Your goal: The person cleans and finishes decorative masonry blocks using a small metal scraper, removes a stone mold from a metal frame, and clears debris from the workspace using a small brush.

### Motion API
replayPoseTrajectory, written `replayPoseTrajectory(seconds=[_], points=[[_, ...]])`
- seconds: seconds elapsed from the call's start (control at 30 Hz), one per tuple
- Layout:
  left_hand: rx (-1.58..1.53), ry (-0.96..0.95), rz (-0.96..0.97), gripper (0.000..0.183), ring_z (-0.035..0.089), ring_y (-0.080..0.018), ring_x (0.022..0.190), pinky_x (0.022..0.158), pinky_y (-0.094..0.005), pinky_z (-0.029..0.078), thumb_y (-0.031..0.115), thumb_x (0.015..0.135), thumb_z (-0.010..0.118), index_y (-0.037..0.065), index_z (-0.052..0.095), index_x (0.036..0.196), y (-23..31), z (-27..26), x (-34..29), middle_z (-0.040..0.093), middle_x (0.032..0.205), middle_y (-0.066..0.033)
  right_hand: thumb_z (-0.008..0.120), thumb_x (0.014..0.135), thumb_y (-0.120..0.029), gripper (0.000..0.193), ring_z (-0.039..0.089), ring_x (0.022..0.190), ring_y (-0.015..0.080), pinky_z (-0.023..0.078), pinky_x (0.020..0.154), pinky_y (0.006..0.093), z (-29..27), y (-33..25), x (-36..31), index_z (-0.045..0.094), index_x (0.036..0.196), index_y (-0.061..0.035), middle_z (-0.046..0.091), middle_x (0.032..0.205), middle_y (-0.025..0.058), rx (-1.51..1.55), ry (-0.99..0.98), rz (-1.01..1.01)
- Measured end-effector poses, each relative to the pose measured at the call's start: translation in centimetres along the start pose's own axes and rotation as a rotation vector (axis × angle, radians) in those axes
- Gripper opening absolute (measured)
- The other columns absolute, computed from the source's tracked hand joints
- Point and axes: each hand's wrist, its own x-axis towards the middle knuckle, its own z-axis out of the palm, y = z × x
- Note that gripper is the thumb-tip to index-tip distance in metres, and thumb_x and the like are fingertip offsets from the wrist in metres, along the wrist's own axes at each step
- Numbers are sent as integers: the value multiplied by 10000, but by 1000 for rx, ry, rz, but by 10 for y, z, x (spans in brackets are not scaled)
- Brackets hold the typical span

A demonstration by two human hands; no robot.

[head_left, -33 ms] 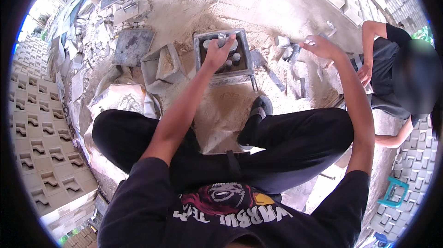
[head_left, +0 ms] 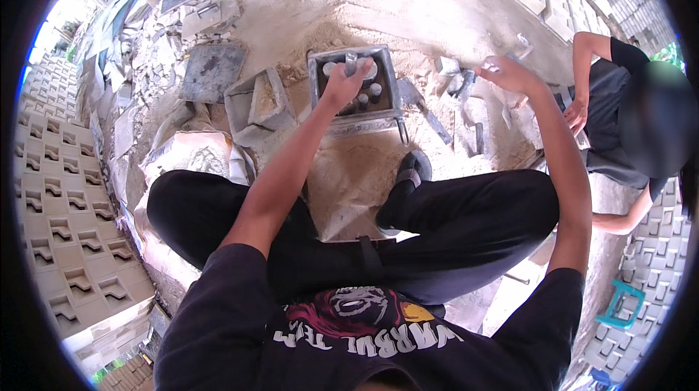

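Barely anything moved: box and left hand a hair toward 3 o'clock, right hand unchanged

Small drift only; the rubble slides the same way, so it looks like a slight view shift. Metal mould box point(head_left: 362, 126) sits at 12 o'clock in view, on sandy ground, open top up, outer front wall toward 6. Looks near square; can't tell its long axis. Grey peg point(head_left: 351, 62) in it points to 12, long axis 12 to 6. Short round-topped cylinder point(head_left: 375, 90) stands inside, at 4 o'clock from the peg.

Left hand point(head_left: 344, 88) comes in from 7, over the box; fingers spread around the peg, can't tell if clamped. Right hand point(head_left: 511, 77) hangs at 3 from the box, fingers loosely bent; glare on the tips, can't tell if they hold anything. Trowel-like tool point(head_left: 437, 127) lies at 4 from the box, grey angular trough point(head_left: 243, 110) near 9. Co-worker's hand point(head_left: 576, 116) at 3.
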Motion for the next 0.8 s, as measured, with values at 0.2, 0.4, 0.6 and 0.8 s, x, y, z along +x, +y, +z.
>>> replayPoseTrajectory(seconds=[0.2,0.4,0.6,0.8], points=[[69,-165,-100,499,390,-64,460,457,-255,311,419,923,588,104,489,549,12,-14,6,446,508,30,502,871,-616,671,577,1080,347,441,920,414,-2,16,-3,604,1128,-4,608,1140,223,-64,-63,10],[-166,47,-148,403,408,-80,464,467,-272,361,398,876,661,93,496,672,-5,-55,7,458,548,37,502,853,-648,764,548,1142,344,417,963,412,-1,5,7,544,1230,15,567,1220,234,-47,16,4],[-233,95,-91,495,423,-98,444,438,-313,357,407,887,638,80,462,560,-19,-56,10,436,492,3,507,863,-622,706,577,1095,342,443,926,406,-1,-18,11,581,1158,15,587,1178,236,-142,-15,-46],[82,465,0,340,439,-66,494,465,-274,352,343,885,650,52,591,721,25,-32,45,489,595,44,489,876,-614,696,577,1096,346,447,927,405,4,-24,4,575,1177,8,590,1182,231,-88,-155,22]])
